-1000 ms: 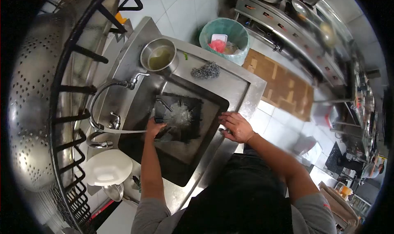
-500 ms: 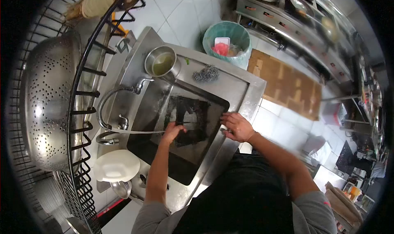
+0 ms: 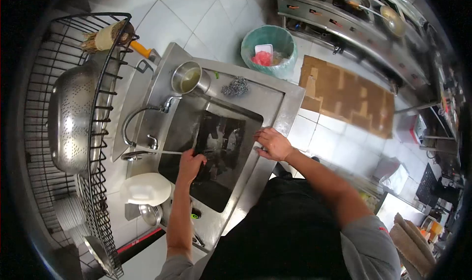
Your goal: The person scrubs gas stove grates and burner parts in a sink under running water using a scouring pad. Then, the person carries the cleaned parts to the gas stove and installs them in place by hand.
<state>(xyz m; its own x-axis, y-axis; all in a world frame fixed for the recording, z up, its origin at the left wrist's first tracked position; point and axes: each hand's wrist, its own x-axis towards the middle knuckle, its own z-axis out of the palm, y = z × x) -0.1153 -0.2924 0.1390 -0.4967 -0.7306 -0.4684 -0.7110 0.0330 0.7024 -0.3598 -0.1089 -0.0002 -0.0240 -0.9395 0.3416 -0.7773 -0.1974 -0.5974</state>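
Observation:
My left hand (image 3: 191, 165) is over the left side of the sink basin (image 3: 216, 201), its fingers curled downward and the thumb pointing right. What they hold, if anything, is hidden. A pale thin line (image 3: 169, 152), which looks like running water, reaches from the tap (image 3: 132, 155) to this hand. Beside the hand, a dark rectangular thing (image 3: 228, 140) with wet, shiny patches lies in the basin; its kind is unclear. My right hand (image 3: 273, 143) rests with fingers spread on the basin's front rim and holds nothing.
A steel pot (image 3: 189, 78) with cloudy liquid and a steel scouring pad (image 3: 235, 86) sit behind the basin. A white bowl (image 3: 146, 189) stands at left, near a black wire rack (image 3: 101, 118) with a colander (image 3: 73, 118). Beyond the counter is a lined bin (image 3: 269, 49).
My left hand has drawn left and slightly back toward the tap, its fingers curling downward. My right hand stays on the rim. The whole view has shifted a little.

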